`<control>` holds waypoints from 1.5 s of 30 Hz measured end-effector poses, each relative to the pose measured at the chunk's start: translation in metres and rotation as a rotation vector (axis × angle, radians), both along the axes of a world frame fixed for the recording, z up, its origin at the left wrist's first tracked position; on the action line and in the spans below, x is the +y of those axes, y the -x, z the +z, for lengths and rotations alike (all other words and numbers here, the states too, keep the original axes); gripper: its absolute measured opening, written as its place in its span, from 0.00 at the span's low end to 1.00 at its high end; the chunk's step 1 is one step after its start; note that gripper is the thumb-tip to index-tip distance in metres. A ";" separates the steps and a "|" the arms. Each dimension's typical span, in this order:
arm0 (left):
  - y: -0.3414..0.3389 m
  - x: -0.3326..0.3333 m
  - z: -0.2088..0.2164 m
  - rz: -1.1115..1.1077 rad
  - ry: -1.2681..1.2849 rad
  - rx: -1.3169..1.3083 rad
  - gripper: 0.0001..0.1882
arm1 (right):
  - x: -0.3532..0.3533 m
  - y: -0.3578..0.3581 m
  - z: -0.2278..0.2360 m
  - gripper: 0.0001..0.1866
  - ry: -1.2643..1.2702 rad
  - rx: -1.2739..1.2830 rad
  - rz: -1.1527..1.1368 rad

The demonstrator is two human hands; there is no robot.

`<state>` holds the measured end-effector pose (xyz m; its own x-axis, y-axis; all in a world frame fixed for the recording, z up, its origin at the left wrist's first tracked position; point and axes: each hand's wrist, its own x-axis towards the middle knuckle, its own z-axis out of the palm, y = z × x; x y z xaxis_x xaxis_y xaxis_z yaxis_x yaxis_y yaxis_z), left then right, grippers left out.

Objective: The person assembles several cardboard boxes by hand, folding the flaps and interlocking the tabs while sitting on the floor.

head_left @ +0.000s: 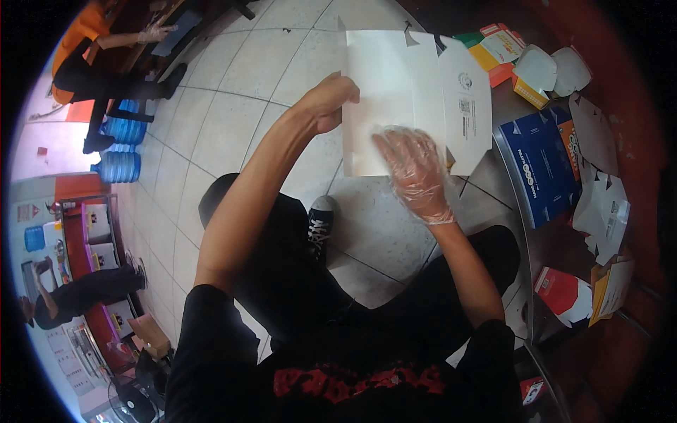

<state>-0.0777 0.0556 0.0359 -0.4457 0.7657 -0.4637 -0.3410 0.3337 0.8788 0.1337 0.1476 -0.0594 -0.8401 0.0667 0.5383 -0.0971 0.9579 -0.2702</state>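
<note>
left hand bare, pinching left edge of flat white carton blank, held over tiled floor; gloved right hand spread flat on it. folded white boxes on table, contents unseen.

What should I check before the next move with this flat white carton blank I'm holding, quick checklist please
1. Left hand grips the left edge of the white carton blank: ok.
2. Right hand in a clear glove lies flat on the blank's lower part: ok.
3. Blank held up above the floor tiles, apart from the table: ok.
4. Flaps unbent and untorn: cannot tell, the hands cover part.
5. Room on the table: not ok, blue flat stack and loose white blanks crowd it.
</note>
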 end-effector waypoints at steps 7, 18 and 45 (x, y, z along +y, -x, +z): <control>-0.021 0.005 0.010 0.056 0.063 0.159 0.44 | 0.036 -0.005 0.016 0.19 0.494 -0.059 -0.030; -0.047 -0.004 0.000 -0.505 0.156 0.614 0.35 | 0.062 -0.023 0.053 0.14 1.485 -0.487 -0.109; -0.199 -0.037 -0.103 -0.639 -0.407 0.713 0.20 | 0.066 -0.160 0.022 0.24 0.646 -1.116 0.010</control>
<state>0.1217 0.0184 -0.0676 0.0285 0.9951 0.0947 0.4382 -0.0976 0.8936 0.2936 0.2131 -0.0372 -0.8145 0.0416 -0.5787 0.4734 0.6244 -0.6213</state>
